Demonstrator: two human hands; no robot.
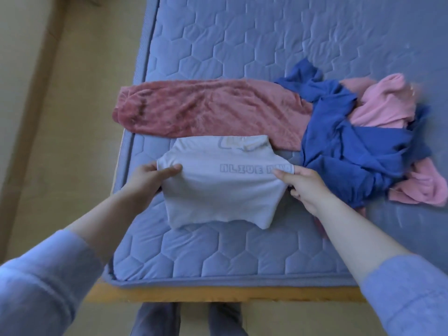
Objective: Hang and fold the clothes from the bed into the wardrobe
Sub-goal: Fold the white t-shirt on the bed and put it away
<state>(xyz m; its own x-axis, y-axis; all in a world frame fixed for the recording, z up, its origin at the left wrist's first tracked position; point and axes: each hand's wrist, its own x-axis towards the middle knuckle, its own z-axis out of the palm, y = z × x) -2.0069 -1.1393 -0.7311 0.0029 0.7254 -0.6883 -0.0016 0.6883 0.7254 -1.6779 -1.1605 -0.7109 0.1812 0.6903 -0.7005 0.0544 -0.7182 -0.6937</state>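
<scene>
A blue quilted mattress (266, 44) with a hexagon stitch pattern fills most of the view, resting on a wooden bed frame (218, 293) whose edge shows along the near side. Pale floor (72, 117) runs along the left.

Across the mattress lies a long dusty-red fleece garment (206, 107), stretched flat from left to right. Its right end is covered by a crumpled dark blue garment (351, 146), which is heaped together with a pink garment (383, 103); pink fabric shows both above and below the blue.

Nearer the person, a folded white shirt (218, 190) with grey lettering lies on the mattress. Its far edge meets the red fleece, and its right side sits just beside the blue heap.

Both hands have hold of the shirt, 1 on each side. The left hand (148, 178) pinches the left edge, thumb on top and fingers underneath. The right hand (303, 185) pinches the right edge the same way, its curled fingers close against the blue heap. Both forearms are bare, with light blue sleeves pushed up.
</scene>
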